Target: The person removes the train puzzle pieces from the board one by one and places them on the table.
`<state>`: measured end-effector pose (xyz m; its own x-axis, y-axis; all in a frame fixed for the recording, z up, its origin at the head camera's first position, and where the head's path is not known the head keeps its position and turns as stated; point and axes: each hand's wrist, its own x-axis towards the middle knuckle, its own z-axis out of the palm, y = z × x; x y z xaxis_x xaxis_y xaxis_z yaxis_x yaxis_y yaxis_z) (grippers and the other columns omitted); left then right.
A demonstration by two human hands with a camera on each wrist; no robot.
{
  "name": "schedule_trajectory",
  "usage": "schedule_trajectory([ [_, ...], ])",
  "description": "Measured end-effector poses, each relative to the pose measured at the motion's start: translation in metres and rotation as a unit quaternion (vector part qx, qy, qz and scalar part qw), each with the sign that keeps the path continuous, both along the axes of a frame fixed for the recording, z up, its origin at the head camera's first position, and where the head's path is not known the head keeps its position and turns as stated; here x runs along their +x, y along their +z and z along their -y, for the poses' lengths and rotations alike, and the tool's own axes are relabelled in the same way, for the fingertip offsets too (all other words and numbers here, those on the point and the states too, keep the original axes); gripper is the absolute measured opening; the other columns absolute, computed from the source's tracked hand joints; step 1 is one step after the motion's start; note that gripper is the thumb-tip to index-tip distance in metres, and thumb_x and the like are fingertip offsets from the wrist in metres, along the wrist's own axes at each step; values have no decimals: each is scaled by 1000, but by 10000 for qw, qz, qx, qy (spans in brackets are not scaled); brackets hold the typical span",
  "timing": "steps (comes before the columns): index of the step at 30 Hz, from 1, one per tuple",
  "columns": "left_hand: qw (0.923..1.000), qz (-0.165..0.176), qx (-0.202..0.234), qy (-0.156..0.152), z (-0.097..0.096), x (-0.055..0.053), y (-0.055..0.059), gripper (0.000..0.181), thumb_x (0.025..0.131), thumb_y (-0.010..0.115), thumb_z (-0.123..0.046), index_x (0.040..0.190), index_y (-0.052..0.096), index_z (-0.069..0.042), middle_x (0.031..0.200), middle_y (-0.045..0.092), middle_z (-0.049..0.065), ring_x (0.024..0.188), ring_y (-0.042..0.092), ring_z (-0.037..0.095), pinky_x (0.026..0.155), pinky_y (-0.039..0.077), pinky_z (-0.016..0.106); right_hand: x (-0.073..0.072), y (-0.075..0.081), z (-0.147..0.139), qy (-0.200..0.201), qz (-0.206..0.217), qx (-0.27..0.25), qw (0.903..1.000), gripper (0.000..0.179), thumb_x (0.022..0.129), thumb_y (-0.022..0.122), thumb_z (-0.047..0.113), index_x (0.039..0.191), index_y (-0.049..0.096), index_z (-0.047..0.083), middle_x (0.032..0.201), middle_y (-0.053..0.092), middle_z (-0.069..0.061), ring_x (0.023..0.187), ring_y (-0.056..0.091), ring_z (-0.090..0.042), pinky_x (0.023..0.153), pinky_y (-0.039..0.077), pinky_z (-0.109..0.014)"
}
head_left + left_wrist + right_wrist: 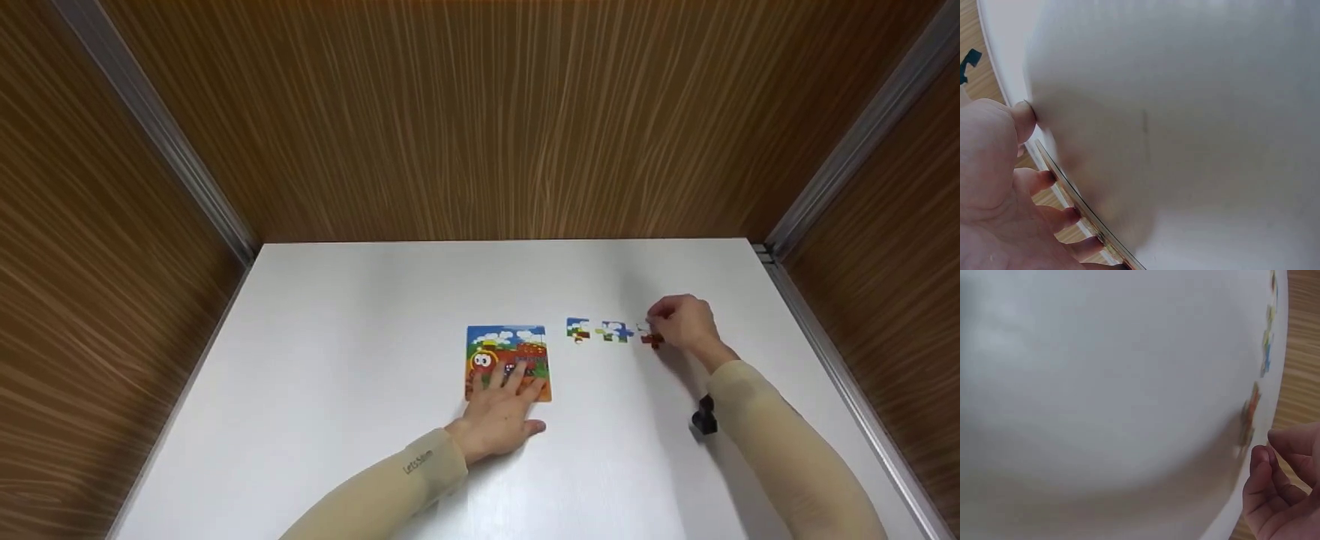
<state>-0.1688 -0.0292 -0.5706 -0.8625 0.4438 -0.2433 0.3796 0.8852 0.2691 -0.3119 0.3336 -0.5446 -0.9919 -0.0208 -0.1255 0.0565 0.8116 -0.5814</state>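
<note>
In the head view, my left hand [499,416] lies with fingers spread over the lower part of a square picture puzzle board [506,336] showing a cartoon with blue sky and clouds. The left wrist view catches the board's thin edge [1081,205] under those fingertips. Farther right, my right hand [686,326] has its thumb and fingers drawn together at the upper edge of a red-and-white jigsaw piece [651,341], partly hiding it. This piece [1249,413] is blurred in the right wrist view, close by the fingertips.
Two loose jigsaw pieces, one near the board [577,328] and one in the middle [615,331], lie in a row leading to the right hand. All rest on a white table [360,337]. Wood-grain panels [480,120] rise behind and at both sides. A black object sits at the right forearm.
</note>
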Motion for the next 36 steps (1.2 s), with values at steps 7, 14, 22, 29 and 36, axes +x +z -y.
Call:
schedule_trajectory([
  [7, 9999, -45, -115, 10, -2, -1, -1, 77, 111, 59, -62, 178, 35, -33, 190, 23, 7, 177, 21, 43, 137, 23, 75, 2, 13, 25, 221, -267, -301, 9989, 27, 106, 72, 16, 125, 80, -1, 116, 78, -24, 87, 73, -25, 68, 58, -26],
  [14, 9999, 3, -154, 43, -3, 0, 1, 77, 111, 58, -64, 178, 33, -35, 191, 21, 5, 177, 19, 42, 138, 22, 75, 1, 25, 58, 643, -294, -284, 9971, 29, 106, 75, 19, 128, 80, 1, 122, 78, -22, 102, 73, -30, 73, 57, -27],
  [22, 9999, -82, -112, 27, -4, 0, 1, 77, 111, 59, -64, 178, 35, -34, 191, 22, 6, 177, 21, 42, 138, 25, 74, -3, 32, 109, 1505, -295, -491, 9869, 32, 102, 82, 20, 128, 81, 1, 121, 81, -20, 105, 77, -31, 83, 63, -32],
  [29, 10000, -38, -85, -20, -5, 2, 1, 75, 111, 59, -62, 177, 38, -32, 190, 24, 8, 176, 22, 44, 137, 26, 76, -6, 30, 148, 1992, 75, -585, 9782, 34, 101, 84, 21, 128, 82, 1, 121, 83, -18, 97, 77, -24, 76, 63, -28],
  [36, 9994, -262, -170, -117, -3, 3, -1, 74, 111, 60, -62, 175, 42, -29, 188, 30, 10, 174, 27, 45, 134, 30, 76, -7, 24, 183, 2333, 143, -597, 9705, 32, 99, 87, 22, 125, 83, 2, 115, 84, -15, 101, 77, -25, 86, 64, -34],
])
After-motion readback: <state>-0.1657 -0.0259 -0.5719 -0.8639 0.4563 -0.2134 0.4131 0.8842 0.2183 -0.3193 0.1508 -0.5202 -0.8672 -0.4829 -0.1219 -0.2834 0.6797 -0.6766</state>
